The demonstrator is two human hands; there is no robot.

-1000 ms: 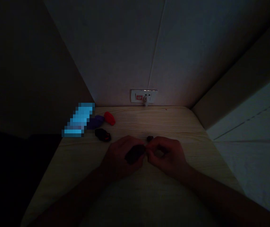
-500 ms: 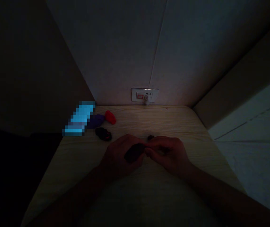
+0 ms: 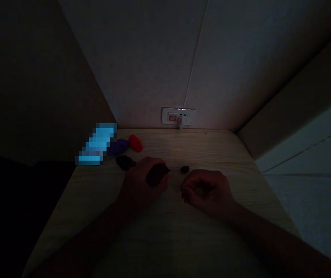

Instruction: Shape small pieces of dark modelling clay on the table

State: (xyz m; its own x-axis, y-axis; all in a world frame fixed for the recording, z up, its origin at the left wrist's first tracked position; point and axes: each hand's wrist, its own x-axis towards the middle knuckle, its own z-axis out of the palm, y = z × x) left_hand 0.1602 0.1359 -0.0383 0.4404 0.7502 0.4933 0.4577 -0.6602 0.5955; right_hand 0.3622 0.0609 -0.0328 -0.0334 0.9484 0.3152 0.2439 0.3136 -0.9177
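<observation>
My left hand (image 3: pixel 138 183) is closed around a dark lump (image 3: pixel 156 175) that looks like modelling clay, its right end drawn to a point. To the right, apart from the lump, my right hand (image 3: pixel 208 191) has thumb and fingers pinched together; whatever is between the fingertips is too dark to make out. A small dark piece (image 3: pixel 185 169) lies on the wooden tabletop (image 3: pixel 165 231) just beyond my right fingers. Beside my left knuckles sits a black lump (image 3: pixel 124 162), partly covered by that hand. Behind it rest a purple lump (image 3: pixel 119 147) and a red lump (image 3: pixel 135 143).
A bright, blurred-out blue panel (image 3: pixel 97 144) is at the table's back left corner. On the wall (image 3: pixel 142 77) behind is a socket plate (image 3: pixel 178 116) with a red switch and something plugged in. A pale panel (image 3: pixel 298 154) borders the right side. The room is dim.
My hands have come apart: the left moved slightly left with the dark lump, while the right drew off the lump's tip. The small dark piece on the table now shows fully.
</observation>
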